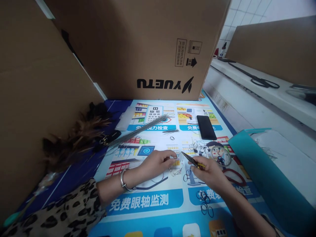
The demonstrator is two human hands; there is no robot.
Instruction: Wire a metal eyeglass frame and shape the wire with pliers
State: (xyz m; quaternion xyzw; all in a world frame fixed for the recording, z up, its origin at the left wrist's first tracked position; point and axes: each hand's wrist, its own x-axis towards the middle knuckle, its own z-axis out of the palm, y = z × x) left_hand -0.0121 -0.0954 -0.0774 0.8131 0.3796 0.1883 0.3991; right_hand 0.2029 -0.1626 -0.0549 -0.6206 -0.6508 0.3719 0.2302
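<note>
My left hand (161, 161), with a silver bangle at its wrist, pinches a thin wire (182, 158) between thumb and fingertips. Fine looped wire pieces (176, 171) show just below those fingers. My right hand (209, 169) is closed round pliers (189, 158) with dark pointed jaws and yellow handles. Their tip points left, close to the left fingertips; whether the jaws grip the wire I cannot tell. Small dark rings (204, 201) lie below the right hand, and others (187, 174) lie between the two hands. A single ring (172, 138) sits beyond the left hand.
A long bundle of straight wires (143, 130) lies behind my left hand. A black phone (206, 127), tangled wire bits (197, 146) and a round dish (211, 153) are at right, near a teal box (269, 174). Feathers (79, 130) lie left. Cardboard (118, 49) stands behind.
</note>
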